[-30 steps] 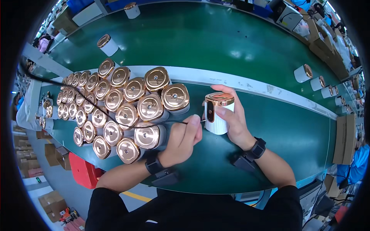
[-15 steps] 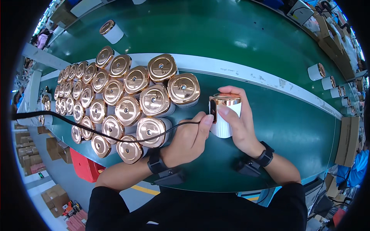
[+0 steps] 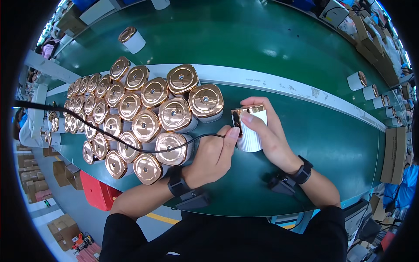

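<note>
1. The right hand (image 3: 273,135) was closed around a white, ribbed canister with a shiny gold top (image 3: 254,135), thumb on its near side.
2. The left hand (image 3: 211,153) pinched a thin black cable (image 3: 139,150) by its end, against the canister's dark oval panel (image 3: 237,122); whether it was plugged in could not be told.
3. The canister probably was light and stiff, its gold slippery and easily scratched; the ribbed sides seemed the surest hold.
4. Leftward, gold-topped white canisters (image 3: 145,125) stood in rows on the green tabletop (image 3: 327,148).
</note>
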